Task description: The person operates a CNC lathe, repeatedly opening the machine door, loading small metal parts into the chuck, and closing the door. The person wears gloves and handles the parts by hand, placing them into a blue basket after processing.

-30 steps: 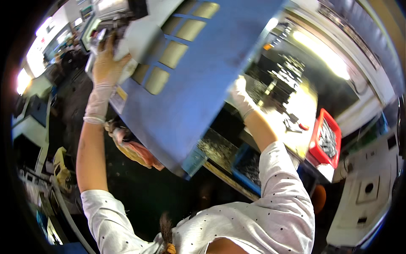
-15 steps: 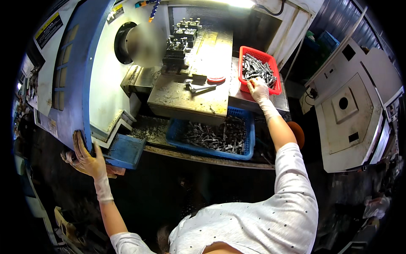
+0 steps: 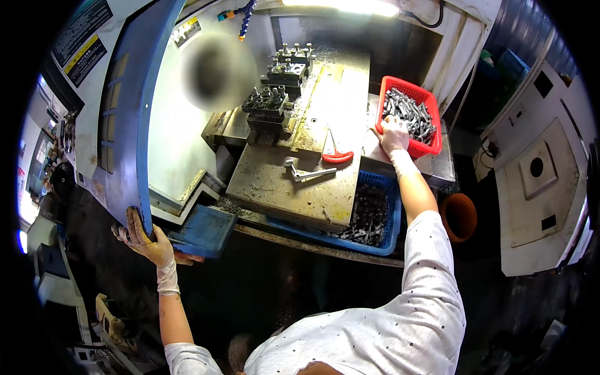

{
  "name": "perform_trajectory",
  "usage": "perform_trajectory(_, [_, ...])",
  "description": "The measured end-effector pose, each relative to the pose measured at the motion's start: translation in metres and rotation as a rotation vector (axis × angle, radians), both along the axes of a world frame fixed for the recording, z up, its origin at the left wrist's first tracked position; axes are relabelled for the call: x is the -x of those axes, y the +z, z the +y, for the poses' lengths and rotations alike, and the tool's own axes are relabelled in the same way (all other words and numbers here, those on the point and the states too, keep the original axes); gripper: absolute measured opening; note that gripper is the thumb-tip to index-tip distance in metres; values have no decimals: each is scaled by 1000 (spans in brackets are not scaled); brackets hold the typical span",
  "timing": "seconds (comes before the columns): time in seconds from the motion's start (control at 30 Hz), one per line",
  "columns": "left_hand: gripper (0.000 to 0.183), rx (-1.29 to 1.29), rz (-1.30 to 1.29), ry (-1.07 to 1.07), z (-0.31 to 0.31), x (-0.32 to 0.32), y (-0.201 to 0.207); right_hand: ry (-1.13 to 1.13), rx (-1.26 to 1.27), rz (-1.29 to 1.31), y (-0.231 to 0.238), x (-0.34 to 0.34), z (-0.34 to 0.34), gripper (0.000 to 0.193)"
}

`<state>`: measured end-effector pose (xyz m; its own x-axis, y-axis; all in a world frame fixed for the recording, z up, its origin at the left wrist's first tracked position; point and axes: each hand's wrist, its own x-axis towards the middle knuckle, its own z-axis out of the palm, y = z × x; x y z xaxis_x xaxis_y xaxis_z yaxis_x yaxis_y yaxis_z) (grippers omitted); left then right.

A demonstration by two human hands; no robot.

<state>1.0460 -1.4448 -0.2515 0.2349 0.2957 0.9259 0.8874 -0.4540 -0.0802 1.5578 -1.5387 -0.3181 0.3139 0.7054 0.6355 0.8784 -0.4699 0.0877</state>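
My left hand, in a thin pale glove, grips the lower edge of the blue sliding door of a lathe, which stands pushed to the left. My right hand, also gloved, reaches to the near rim of a red basket full of several small metal parts. Whether it holds a part I cannot tell. Inside the machine sit the tool turret and a flat, stained bed plate.
A wrench and a red-handled tool lie on the bed plate. A blue crate with metal parts sits below the bed's front edge. An orange bucket stands on the floor at right, beside a white cabinet.
The blue door has slid from in front of me to the far left, uncovering the machine's inside. My right hand has left the door and now rests at the red basket.
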Motion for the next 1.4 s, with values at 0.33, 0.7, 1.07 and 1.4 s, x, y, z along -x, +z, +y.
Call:
perform_trajectory(0.33, [44,61,-38,-29,20,-31,23,213,-109,175,14,-9,2,30])
perform_trajectory(0.7, [39,122,83,155,12,-61,75,207,-1,269,36,9,8,30])
perform_trajectory(1.07, [48,394,-133,-303,-53,-23,64,1026,85,901,140,256,-37,17])
perform_trajectory(1.4, [50,1113,-540,775,-225,336,-64,528,208,1794,-86,555,75,45])
